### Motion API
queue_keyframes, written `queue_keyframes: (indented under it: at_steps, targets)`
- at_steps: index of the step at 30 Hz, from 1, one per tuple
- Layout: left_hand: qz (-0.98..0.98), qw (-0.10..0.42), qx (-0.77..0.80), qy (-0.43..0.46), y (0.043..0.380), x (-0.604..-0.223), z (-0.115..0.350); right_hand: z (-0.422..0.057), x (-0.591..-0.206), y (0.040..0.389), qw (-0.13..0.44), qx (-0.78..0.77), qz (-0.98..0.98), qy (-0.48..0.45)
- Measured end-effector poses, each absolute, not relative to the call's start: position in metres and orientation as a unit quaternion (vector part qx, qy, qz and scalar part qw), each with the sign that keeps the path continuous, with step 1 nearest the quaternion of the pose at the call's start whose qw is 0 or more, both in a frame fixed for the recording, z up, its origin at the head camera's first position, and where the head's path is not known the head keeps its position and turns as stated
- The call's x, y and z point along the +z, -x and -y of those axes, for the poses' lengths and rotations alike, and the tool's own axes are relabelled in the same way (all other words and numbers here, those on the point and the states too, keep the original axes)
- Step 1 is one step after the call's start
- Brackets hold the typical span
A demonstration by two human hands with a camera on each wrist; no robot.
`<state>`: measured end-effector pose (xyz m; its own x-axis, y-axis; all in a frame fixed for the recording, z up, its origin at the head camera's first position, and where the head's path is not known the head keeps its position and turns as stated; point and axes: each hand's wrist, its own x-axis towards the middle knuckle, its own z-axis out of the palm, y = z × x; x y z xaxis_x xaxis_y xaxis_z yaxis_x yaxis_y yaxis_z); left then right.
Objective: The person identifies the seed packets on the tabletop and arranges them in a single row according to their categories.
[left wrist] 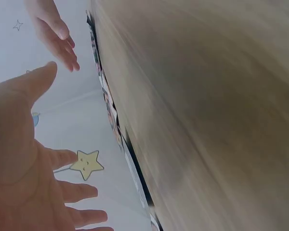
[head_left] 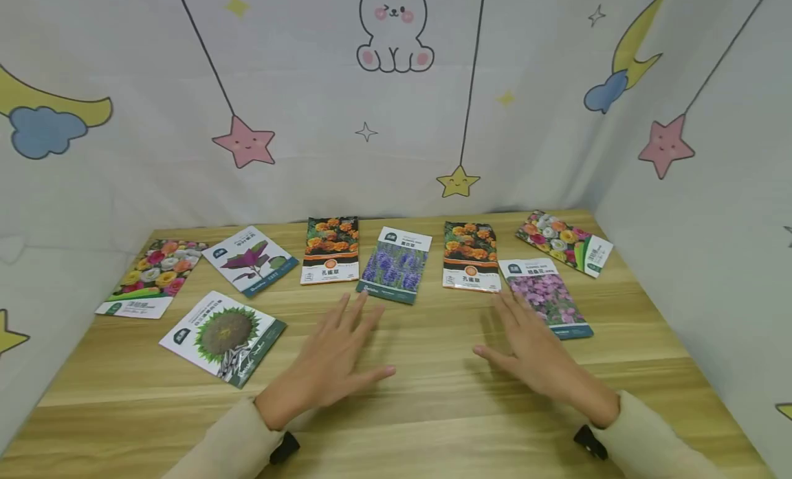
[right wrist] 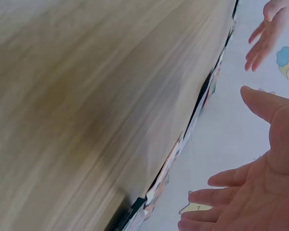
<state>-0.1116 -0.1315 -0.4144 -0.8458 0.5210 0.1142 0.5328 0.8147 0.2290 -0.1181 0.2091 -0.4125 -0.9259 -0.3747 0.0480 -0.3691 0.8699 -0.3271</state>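
Note:
Both hands hover over the table, palms down and fingers spread, holding nothing. My left hand is nearest the lavender seed packet and the sunflower seed packet. My right hand overlaps the pink-flower seed packet in the head view, its fingertips just below the right marigold seed packet. Another marigold packet lies left of the lavender one. In the left wrist view, the left palm shows with straight fingers; the right wrist view shows the right palm likewise.
A purple-leaf seed packet and a mixed-flower packet lie at the left. Another mixed-flower packet lies at the back right corner. White printed cloth walls the wooden table at the back and both sides.

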Motion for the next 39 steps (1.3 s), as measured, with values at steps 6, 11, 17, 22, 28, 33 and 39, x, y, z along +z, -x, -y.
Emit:
queue_keyframes:
  at_steps: [6,11,17,22,28,33,39]
  targets:
    - [0.946,0.014,-0.143,0.29,0.119,-0.412,0.113,-0.221,-0.409,0.12,-0.007,-0.184,-0.967,0.176]
    - [0.944,-0.003,-0.15,0.293,0.124,-0.408,0.095,-0.232,-0.406,0.125,-0.001,-0.207,-0.966,0.154]
    - [0.938,-0.021,-0.17,0.3,0.129,-0.407,0.075,-0.243,-0.401,0.132,0.003,-0.265,-0.956,0.122]
    - [0.93,-0.034,-0.193,0.311,0.133,-0.408,0.058,-0.253,-0.398,0.138,-0.006,-0.286,-0.953,0.105]
    - [0.921,-0.027,-0.209,0.329,0.138,-0.411,0.034,-0.269,-0.401,0.147,-0.018,-0.296,-0.951,0.09]
    - [0.918,-0.024,-0.219,0.329,0.142,-0.412,0.014,-0.28,-0.406,0.158,-0.018,-0.307,-0.949,0.071]
    - [0.917,-0.012,-0.23,0.326,0.147,-0.411,-0.011,-0.295,-0.41,0.168,-0.023,-0.315,-0.948,0.052]
